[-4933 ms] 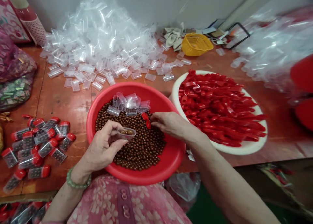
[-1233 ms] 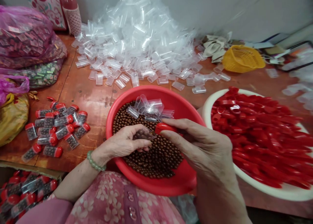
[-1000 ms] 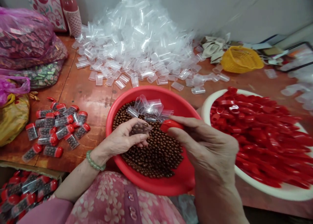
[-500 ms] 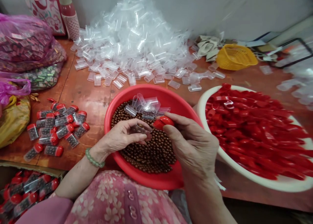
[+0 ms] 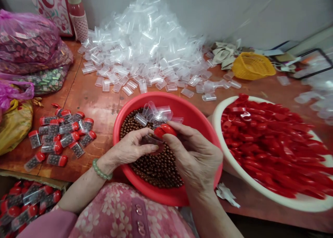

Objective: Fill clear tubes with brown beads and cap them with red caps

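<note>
While beside tube, cap (between right fingertips).

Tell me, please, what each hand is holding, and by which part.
The left hand holds a clear tube around its body; the right hand pinches a red cap by its sides, between thumb and fingers.

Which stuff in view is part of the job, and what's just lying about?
Looks in use:
left hand holding clear tube
right hand holding red cap
brown beads in red basin
cap supply in white basin
tube pile
capped tubes

Probably just lying about:
yellow basket
bottle
patterned bag
off-white cloth
</note>
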`<control>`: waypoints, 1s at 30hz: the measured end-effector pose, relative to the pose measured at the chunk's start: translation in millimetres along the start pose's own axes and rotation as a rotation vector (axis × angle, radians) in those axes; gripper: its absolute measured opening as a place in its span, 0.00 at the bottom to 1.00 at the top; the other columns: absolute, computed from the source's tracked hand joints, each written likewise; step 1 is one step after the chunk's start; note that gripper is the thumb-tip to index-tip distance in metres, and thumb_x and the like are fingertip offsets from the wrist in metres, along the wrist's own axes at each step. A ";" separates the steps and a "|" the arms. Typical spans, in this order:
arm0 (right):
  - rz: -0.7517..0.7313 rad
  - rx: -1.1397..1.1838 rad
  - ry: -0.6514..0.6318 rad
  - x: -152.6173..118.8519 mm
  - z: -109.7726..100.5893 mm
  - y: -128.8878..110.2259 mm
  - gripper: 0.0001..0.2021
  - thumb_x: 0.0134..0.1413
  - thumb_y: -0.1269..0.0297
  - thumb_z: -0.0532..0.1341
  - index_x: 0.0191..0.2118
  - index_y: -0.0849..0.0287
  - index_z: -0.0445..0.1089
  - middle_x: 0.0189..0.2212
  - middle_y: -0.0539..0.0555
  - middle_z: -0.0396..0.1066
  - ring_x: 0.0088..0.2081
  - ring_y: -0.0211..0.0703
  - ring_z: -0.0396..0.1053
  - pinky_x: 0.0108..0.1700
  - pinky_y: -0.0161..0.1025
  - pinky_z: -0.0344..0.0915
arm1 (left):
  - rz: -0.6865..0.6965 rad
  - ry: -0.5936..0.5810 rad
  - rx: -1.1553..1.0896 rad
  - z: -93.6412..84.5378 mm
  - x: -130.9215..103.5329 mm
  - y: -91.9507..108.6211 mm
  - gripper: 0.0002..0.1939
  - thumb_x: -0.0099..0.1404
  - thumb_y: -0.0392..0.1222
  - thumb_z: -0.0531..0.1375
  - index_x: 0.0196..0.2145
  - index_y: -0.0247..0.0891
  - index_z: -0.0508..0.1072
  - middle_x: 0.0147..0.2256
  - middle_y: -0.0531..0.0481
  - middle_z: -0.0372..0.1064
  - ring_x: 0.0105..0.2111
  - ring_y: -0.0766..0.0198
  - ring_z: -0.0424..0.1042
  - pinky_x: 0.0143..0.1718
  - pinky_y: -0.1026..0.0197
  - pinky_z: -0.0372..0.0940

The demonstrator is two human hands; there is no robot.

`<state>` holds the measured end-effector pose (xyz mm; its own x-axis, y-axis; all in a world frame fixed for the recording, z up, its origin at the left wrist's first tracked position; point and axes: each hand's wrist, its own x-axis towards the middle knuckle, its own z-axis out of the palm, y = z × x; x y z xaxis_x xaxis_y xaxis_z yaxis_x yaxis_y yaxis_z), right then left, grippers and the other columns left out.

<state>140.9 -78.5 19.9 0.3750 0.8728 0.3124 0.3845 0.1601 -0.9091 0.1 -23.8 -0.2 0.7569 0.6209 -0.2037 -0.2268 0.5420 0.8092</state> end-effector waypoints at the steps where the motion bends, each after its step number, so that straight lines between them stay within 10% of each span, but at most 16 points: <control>1: -0.018 0.000 -0.020 -0.6 1.6 -0.1 0.12 0.53 0.67 0.67 0.45 0.51 0.76 0.39 0.51 0.78 0.39 0.43 0.76 0.45 0.44 0.74 | 0.012 -0.003 0.013 -0.2 0.3 -0.9 0.17 0.56 0.44 0.68 0.42 0.35 0.73 0.37 0.50 0.71 0.38 0.66 0.70 0.47 0.60 0.62; 13: -0.039 -0.067 -0.074 -1.0 6.5 7.0 0.09 0.53 0.68 0.66 0.41 0.54 0.76 0.37 0.52 0.79 0.38 0.43 0.76 0.45 0.44 0.74 | 0.063 0.053 0.183 0.0 2.8 -8.0 0.15 0.61 0.40 0.62 0.46 0.35 0.72 0.33 0.52 0.67 0.32 0.68 0.66 0.38 0.63 0.64; 25: 0.254 0.215 0.037 10.8 -2.1 20.8 0.10 0.51 0.61 0.68 0.41 0.53 0.77 0.35 0.50 0.78 0.36 0.38 0.76 0.41 0.39 0.74 | -0.093 -0.014 0.044 -0.1 0.8 1.3 0.14 0.59 0.45 0.64 0.37 0.33 0.68 0.31 0.50 0.70 0.29 0.71 0.69 0.30 0.67 0.65; 30: 0.165 0.077 -0.166 14.6 -9.5 17.7 0.10 0.52 0.64 0.67 0.42 0.51 0.77 0.36 0.50 0.78 0.36 0.38 0.75 0.41 0.37 0.73 | -0.139 -0.061 0.065 -0.8 0.8 2.3 0.12 0.60 0.43 0.63 0.37 0.32 0.68 0.31 0.50 0.70 0.28 0.71 0.70 0.29 0.67 0.65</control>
<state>161.2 -67.3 11.1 0.2807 0.9529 0.1144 0.2619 0.0386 -0.9643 -0.4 -21.6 1.1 0.8143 0.5061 -0.2843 -0.0785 0.5814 0.8099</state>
